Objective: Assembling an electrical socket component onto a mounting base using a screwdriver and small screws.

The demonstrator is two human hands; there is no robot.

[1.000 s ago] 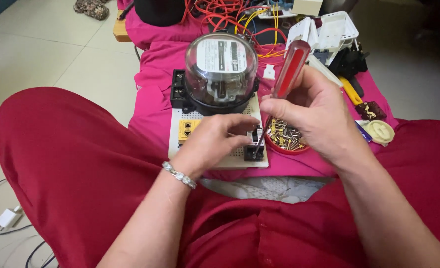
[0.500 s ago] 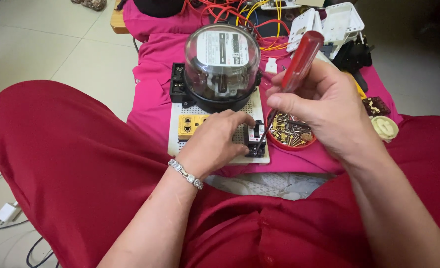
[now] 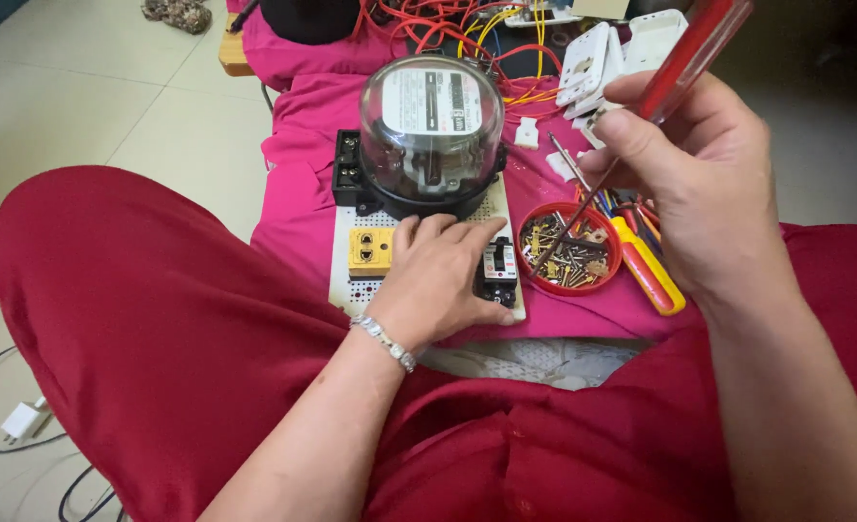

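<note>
Red-handled screwdriver (image 3: 684, 63) sits gripped in the right hand (image 3: 699, 184), fingers closed round it, tip over the red screw dish (image 3: 571, 249) at three o'clock of the perforated board (image 3: 351, 285). The left hand (image 3: 438, 280) lies flat beside the black breaker (image 3: 499, 271), grasping nothing.

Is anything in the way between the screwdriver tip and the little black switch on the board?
Nothing visible blocks it. The screwdriver in the right hand has its tip over the red dish of screws; the black switch sits just left, beside the left hand.

screwdriver (image 3: 684, 68) handle cut off at top, tip perhaps among screws (image 3: 568, 253)
</note>
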